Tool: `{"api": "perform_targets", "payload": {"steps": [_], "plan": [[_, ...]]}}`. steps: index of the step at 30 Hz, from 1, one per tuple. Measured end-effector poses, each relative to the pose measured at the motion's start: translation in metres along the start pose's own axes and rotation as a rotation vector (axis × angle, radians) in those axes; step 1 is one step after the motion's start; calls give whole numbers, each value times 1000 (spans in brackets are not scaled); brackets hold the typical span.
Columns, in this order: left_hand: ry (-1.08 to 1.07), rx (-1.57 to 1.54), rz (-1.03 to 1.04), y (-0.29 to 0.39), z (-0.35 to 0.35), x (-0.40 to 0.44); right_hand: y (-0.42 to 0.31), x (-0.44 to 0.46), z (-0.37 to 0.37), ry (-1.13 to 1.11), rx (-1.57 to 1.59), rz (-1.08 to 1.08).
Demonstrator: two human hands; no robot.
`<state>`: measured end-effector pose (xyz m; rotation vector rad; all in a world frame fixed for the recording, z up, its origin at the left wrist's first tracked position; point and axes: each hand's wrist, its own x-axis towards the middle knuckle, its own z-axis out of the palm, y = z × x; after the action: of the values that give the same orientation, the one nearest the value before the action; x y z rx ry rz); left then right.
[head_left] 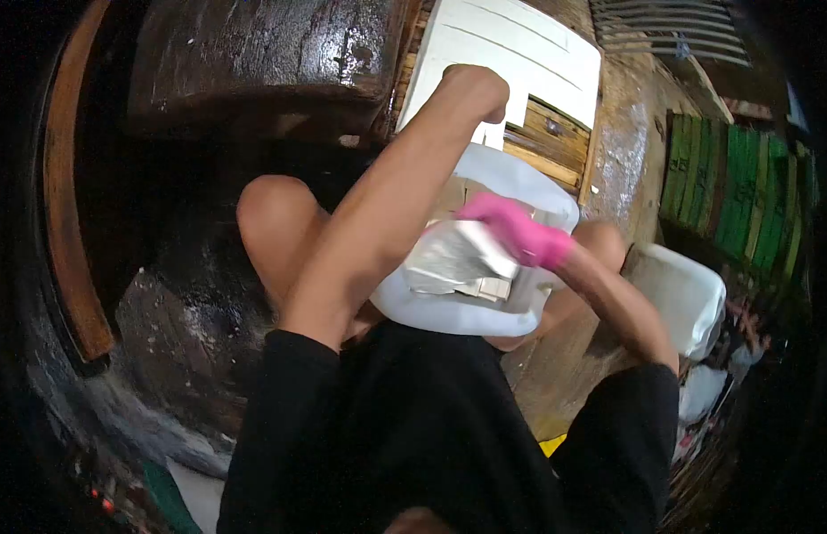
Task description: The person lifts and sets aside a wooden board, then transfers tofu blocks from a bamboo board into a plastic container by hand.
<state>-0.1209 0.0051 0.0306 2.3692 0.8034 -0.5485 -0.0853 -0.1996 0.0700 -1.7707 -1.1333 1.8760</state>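
A pink glove [531, 238] covers the right hand [511, 227]; the short sleeves [278, 400] are black.

Tub [418, 307] between the knees [275, 218], pieces [485, 287] inside!
Ahead, slabs [556, 53] on the surface [549, 142]; right, another container [683, 294], slats [729, 191] beyond it.

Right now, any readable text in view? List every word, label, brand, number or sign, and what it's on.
None readable.
Green boards: faint dark marks, too blurred to tell if they're letters or numbers.
White pieces in the tub, by the pink-gloved right hand: blurred, no legible text.
White board: dark lines only, no lettering visible.
White container: no lettering visible.
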Motion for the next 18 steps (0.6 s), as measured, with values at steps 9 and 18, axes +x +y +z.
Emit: {"api": "perform_targets", "payload": {"steps": [9,18], "plan": [[-61,28,103,6,-4,-13,49,110,84,401,-855,-604],[-74,48,194,6,-8,-13,43,93,78,388,-938,-725]]}}
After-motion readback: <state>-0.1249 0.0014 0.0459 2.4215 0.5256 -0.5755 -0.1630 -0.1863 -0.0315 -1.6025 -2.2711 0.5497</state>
